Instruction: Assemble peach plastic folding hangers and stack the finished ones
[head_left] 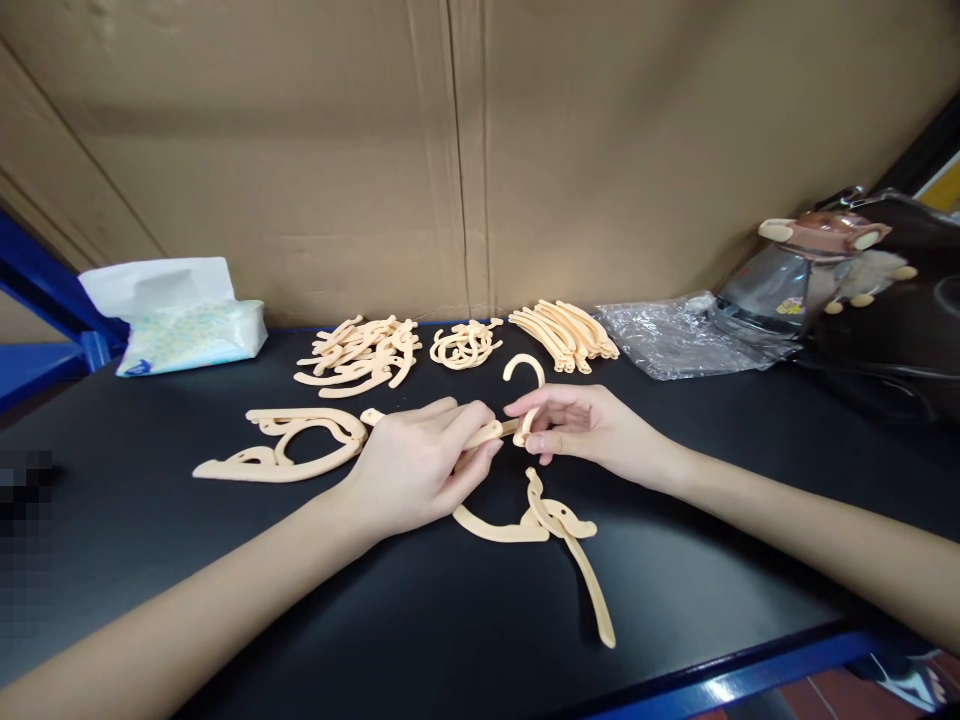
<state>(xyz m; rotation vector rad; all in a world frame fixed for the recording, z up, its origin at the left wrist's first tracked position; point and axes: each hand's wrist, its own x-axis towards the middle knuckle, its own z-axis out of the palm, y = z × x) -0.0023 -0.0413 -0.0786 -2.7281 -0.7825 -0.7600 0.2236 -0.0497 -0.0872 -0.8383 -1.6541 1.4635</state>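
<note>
My left hand (420, 460) is closed around a beige plastic hanger arm (486, 434), whose holed end sticks out past the fingers. Between the thumb and fingers of my right hand (592, 425) is a beige hanger hook (534, 372), its curve pointing up. The hook's lower end is close to the arm piece; whether they are joined I cannot tell. Just below my hands lie hanger arms (581, 565) crossing a curved piece (499, 530), partly hidden by my left hand. A folded hanger (300, 470) rests to the left of that hand.
Along the back lie a pile of short hanger pieces (364, 350), a heap of hooks (469, 345) and a stack of long arms (566, 335). A tissue pack (191, 320) sits at left. Clear plastic wrap (667, 335) and a bottle (784, 275) stand at right, before cardboard (300, 150).
</note>
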